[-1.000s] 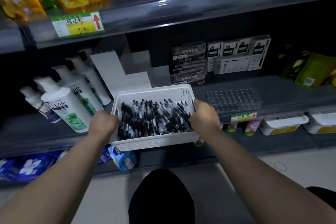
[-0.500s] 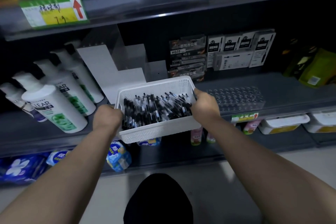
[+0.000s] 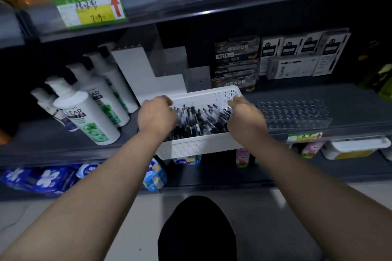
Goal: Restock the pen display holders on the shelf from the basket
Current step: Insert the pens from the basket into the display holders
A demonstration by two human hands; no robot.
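Observation:
A white perforated basket (image 3: 201, 146) full of black and clear pens (image 3: 201, 121) sits on the middle shelf, its front overhanging the shelf edge. My left hand (image 3: 156, 116) grips its left side with fingers curled over the rim near the far corner. On the right side, my right hand (image 3: 246, 119) grips the rim the same way. A clear pen holder (image 3: 294, 114) with rows of holes and no pens in it lies just right of the basket. A stepped white and clear display holder (image 3: 148, 74) stands behind the basket's left end.
White shampoo bottles (image 3: 89, 116) stand left of the basket. Boxed pen packs (image 3: 237, 63) and white boxes (image 3: 297, 59) line the shelf back. Price tags (image 3: 91, 9) hang on the shelf edges. Tissue packs (image 3: 40, 178) and tubs (image 3: 354, 148) fill the shelf below.
The basket has moved up and further onto the shelf. Both hands have slid forward along its sides towards the far corners.

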